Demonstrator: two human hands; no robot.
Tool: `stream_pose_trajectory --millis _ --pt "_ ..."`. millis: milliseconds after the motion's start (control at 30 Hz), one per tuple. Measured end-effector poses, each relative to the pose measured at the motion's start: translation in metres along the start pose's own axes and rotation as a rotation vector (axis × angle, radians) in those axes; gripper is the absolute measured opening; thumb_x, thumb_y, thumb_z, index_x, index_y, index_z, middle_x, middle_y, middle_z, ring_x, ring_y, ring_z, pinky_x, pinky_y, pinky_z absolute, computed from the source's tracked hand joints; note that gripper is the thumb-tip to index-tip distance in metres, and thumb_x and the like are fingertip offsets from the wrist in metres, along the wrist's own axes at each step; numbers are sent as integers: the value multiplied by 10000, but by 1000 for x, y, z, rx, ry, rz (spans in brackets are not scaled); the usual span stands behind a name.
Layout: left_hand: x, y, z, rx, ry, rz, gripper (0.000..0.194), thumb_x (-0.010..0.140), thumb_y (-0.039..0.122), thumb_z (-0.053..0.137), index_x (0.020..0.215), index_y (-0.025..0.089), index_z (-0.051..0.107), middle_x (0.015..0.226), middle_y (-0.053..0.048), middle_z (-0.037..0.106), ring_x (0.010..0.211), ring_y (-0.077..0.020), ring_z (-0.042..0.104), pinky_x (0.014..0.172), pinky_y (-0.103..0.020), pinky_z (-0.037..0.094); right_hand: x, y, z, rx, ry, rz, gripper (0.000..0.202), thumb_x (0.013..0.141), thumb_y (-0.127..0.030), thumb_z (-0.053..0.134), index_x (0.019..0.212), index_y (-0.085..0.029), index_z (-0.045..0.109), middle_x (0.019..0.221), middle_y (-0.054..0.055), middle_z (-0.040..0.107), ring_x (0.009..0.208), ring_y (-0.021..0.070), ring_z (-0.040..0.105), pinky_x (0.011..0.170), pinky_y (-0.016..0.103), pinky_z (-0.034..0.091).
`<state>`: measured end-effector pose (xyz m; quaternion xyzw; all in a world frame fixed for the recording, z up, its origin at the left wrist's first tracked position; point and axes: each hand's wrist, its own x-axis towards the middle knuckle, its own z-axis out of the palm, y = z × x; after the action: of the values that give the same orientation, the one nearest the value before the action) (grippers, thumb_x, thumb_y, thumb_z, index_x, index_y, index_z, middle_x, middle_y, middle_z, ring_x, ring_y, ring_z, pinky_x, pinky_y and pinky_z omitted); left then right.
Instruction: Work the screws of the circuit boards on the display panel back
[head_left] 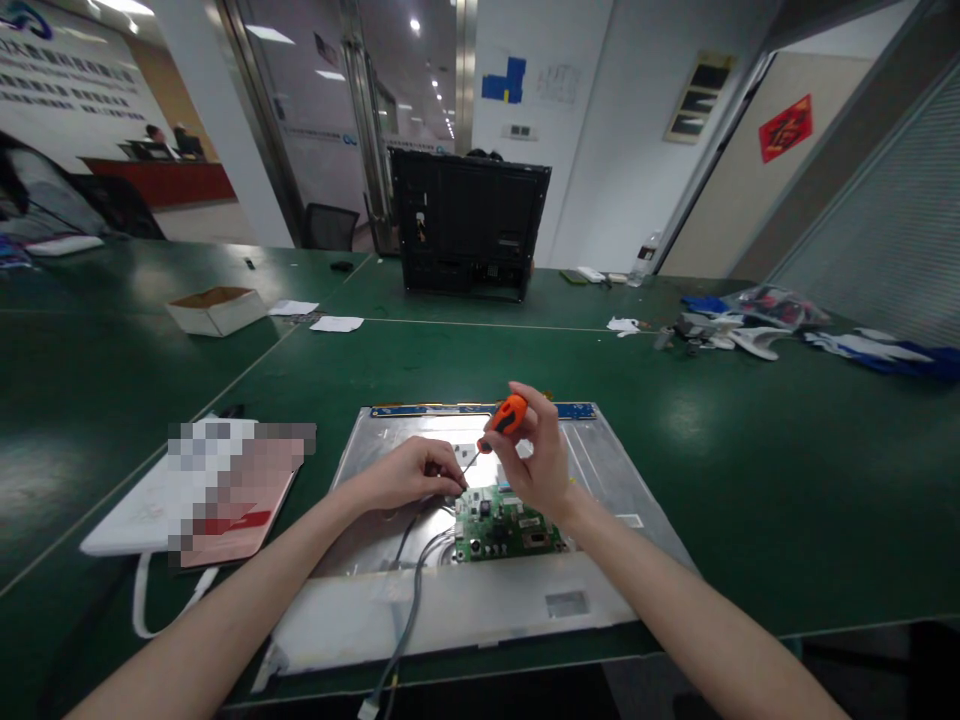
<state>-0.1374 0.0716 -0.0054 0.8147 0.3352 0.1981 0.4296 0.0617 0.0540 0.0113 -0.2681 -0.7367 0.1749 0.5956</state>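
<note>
Head view: can see orange screwdriver (508,414) clamped in right hand (544,462), tip near corner of circuit board (506,522) on metal panel (626,480). Beside tip, see left hand (412,470), cannot tell if gripping something

The only view came from a camera on the person's head, facing forward and down over the near edge of the bench (750,450), with both forearms close below it and the glass doors and white wall (637,110) well beyond.
</note>
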Motion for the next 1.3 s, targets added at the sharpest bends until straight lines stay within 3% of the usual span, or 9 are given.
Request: stream_pose_trajectory --millis 133,600,1300 --pt "-1 1 -1 9 -5 8 81 797 207 696 836 172 758 791 -29 651 727 -150 577 681 -256 441 -7 -3 -2 -25 36 -7 508 926 -232 526 1377 -285 300 787 -34 555 578 95 587 488 208 482" --pt "-1 -2 -3 7 -37 38 97 800 222 693 860 187 759 865 -38 669 776 -161 584 739 -274 454 -17 5 1 -89 -74 -64 584 914 -235 560 1421 -268 272 760 -33 549 584 107 547 514 230 473" --pt "0 1 -2 6 -41 31 91 821 228 680 814 177 755 872 -37 684 770 -158 596 749 -270 462 -14 4 1 -120 -100 -112 621 908 -194 538 1441 -295 235 807 -20 555 560 101 538 502 227 468"
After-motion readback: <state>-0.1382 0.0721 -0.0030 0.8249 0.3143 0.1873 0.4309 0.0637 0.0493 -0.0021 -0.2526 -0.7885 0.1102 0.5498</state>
